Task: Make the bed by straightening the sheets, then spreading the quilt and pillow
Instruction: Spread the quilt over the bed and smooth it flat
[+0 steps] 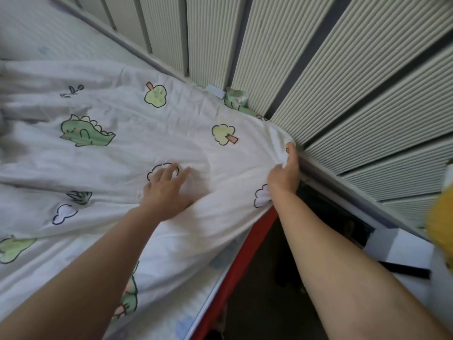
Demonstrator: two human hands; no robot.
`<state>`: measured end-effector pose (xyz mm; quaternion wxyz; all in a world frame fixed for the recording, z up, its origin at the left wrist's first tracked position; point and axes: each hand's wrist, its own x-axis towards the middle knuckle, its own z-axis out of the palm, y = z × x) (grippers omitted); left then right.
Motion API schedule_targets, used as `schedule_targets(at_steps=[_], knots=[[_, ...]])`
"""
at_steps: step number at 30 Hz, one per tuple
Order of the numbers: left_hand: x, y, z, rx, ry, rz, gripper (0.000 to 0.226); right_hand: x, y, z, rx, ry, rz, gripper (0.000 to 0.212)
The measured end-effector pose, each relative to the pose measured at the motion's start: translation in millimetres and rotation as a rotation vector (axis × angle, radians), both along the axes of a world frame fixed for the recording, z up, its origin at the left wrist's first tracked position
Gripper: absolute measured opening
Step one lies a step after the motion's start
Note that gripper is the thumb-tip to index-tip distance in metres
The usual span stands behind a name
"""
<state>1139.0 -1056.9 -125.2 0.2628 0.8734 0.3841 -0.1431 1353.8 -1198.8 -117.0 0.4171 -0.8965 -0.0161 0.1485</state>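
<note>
A: Where is the quilt (147, 133) recorded?
B: Spread across the bed, up to the corner beside the ribbed wall panels (367, 94). The fabric is white, soft and creased, printed with green dinosaurs and rounded trees.
A: Hands?
B: The left hand (166, 190) is laid flat on the quilt, fingers spread wide. A bunched fold at the corner is gripped by the right hand (284, 175).
A: Surroundings?
B: A smooth red bed rail (245, 249) is seen under the quilt's edge, and a finely striped sheet (49, 33) at upper left.
</note>
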Motion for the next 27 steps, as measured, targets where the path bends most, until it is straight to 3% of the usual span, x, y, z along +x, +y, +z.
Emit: schedule_targets(at_steps=[4,8,10,12,15,19,21,24,27], knots=[[16,-21,4,-0.021,-0.064,-0.077,0.08,24,-48,-8,-0.192,-0.064,-0.181,0.061],[23,-29,1,0.019,-0.084,-0.098,0.078,33,-93,-19,-0.397,0.07,-0.289,0.052],[23,-26,-1,0.026,-0.075,-0.079,0.077,33,-88,-20,-0.582,0.111,-0.158,0.053],[20,-20,1,0.041,-0.082,-0.065,0.072,32,-66,-14,-0.727,-0.014,0.011,0.058],[13,-11,5,0.087,-0.11,-0.05,0.062,35,-26,-3,-0.639,-0.28,0.255,0.052],[1,1,2,0.129,-0.055,-0.081,0.058,31,27,4,-0.527,-0.371,0.651,0.04],[-2,5,-2,0.158,-0.009,-0.102,0.054,26,52,2,-0.548,-0.398,0.736,0.041],[-3,7,-5,0.238,0.059,-0.106,0.026,23,74,-10,-0.629,-0.425,0.768,0.037],[-1,4,-5,0.169,0.06,-0.043,0.017,25,81,-14,-0.721,-0.45,0.797,0.023]])
